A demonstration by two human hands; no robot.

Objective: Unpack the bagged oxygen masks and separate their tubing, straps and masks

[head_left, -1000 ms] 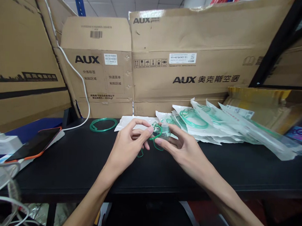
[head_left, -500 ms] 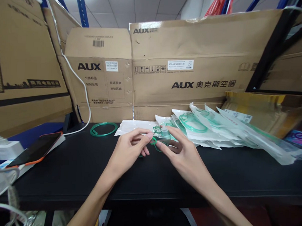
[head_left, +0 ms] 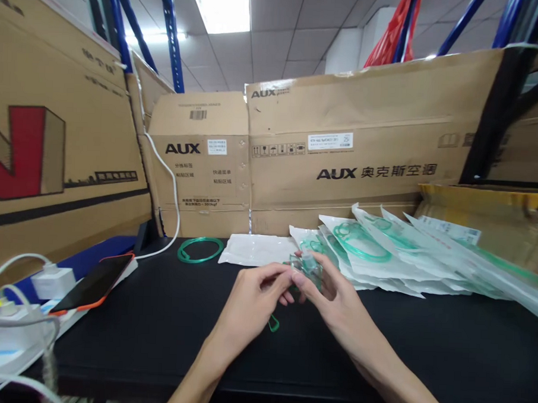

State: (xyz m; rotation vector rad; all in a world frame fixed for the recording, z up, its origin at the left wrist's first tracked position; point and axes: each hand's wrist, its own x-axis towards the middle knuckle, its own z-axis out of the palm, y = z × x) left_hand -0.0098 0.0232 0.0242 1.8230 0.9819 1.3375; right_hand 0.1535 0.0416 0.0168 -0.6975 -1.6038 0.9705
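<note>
Both my hands meet over the black table around a clear green oxygen mask (head_left: pixel 309 264). My right hand (head_left: pixel 336 293) is closed on the mask, thumb on the near side and fingers behind it. My left hand (head_left: pixel 258 293) pinches at the mask's near edge, its thumb tip beside my right thumb. Below the left fingers hangs a loop of the green elastic strap (head_left: pixel 273 324). My fingers hide much of the mask and the pinched part of the strap. Beyond my left hand lies a coil of green tubing (head_left: pixel 199 250).
A flat white pouch (head_left: pixel 258 250) lies behind my hands. Several sealed pouches (head_left: pixel 360 244) with green tubing overlap at the right. At the left, a phone (head_left: pixel 93 283) rests on a power strip among white cables. Cardboard panels (head_left: pixel 365 134) wall the back.
The view has tilted up and shifted left. My hands have drawn together at the mask; the green strap piece between them is now covered, and a strap loop shows below my left hand.
</note>
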